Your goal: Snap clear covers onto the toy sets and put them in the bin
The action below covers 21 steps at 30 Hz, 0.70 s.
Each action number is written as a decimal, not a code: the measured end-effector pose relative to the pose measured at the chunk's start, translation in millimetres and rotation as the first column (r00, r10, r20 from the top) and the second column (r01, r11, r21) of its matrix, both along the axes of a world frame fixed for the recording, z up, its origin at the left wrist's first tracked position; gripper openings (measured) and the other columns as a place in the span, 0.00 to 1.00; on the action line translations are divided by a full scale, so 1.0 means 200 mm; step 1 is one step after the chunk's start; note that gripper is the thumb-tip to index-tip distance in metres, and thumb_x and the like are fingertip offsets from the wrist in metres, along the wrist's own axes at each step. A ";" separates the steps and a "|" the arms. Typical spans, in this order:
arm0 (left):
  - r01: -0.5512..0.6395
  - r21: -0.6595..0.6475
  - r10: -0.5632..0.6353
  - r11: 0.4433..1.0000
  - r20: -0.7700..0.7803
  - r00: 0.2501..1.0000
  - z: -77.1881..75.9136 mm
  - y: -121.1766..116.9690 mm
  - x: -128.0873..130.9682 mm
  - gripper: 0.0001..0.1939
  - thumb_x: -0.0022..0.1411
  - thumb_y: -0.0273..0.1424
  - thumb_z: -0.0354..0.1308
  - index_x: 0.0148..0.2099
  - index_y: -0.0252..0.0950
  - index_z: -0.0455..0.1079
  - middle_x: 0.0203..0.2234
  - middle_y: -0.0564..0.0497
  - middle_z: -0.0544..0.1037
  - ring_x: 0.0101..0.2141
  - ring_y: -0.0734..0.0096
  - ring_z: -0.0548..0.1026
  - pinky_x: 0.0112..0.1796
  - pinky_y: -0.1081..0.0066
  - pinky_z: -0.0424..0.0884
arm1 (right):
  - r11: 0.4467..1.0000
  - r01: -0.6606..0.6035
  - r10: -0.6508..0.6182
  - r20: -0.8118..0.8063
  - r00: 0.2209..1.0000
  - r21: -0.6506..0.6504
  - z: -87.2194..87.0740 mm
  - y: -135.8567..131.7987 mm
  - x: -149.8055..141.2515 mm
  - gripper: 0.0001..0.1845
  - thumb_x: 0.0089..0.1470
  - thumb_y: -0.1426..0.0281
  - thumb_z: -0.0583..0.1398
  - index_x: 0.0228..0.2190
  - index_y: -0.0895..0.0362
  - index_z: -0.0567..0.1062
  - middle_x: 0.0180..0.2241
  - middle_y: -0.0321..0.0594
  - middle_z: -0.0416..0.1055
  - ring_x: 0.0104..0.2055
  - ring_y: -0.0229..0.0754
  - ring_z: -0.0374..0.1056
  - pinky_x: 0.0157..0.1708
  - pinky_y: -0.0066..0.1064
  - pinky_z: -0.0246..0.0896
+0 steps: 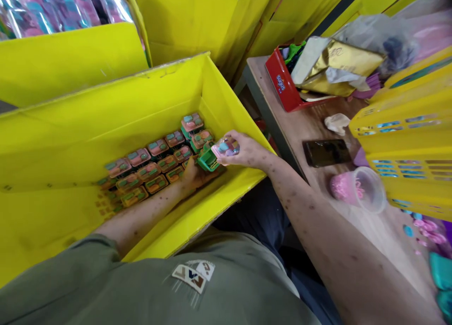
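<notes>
Inside a long, open yellow box with smooth, glossy walls and a rough cut rim, both of the person's hands were at work in the head camera's view. Near the end wall, the right hand had its grip closed on a clear-topped case, a small rounded block of shiny plastic with pink, blue and brownish shapes showing through. Just beside it, the left hand lay low against a green container with slatted, basket-like sides; its fingers were partly hidden, so whether that grip was closed I cannot tell. Next to the left hand, similar packed cases stood in close rows on the box floor, their domed lids glossy over pink, orange and green contents.

To the right, a brown, flat tabletop carried a red box with crumpled gold packaging, a dark, glassy phone and a translucent round cup tipped on its side, with pink pieces in it. Beside these rose a yellow plastic crate with slotted walls.
</notes>
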<state>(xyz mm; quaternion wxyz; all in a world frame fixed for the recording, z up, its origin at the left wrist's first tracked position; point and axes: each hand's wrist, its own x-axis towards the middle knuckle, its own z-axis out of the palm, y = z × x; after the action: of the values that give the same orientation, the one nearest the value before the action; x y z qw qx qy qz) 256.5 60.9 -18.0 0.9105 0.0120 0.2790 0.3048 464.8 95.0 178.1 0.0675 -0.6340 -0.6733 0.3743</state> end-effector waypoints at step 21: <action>0.153 0.050 -0.148 0.987 -0.085 0.985 0.55 0.20 -0.15 0.24 0.70 0.47 0.46 0.52 0.39 0.77 0.33 0.44 0.86 0.24 0.53 0.81 0.25 0.56 0.82 | 0.971 0.003 0.018 -0.087 0.996 0.238 0.05 0.01 -0.05 0.46 0.45 0.48 0.81 0.59 0.49 0.73 0.53 0.47 0.75 0.58 0.59 0.74 0.64 0.58 0.73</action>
<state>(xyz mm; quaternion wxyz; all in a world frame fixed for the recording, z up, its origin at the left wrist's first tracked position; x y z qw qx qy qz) 227.2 100.1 92.7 0.9182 0.0713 0.3054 0.2421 455.2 96.4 188.8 0.1715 -0.6015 -0.7121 0.3189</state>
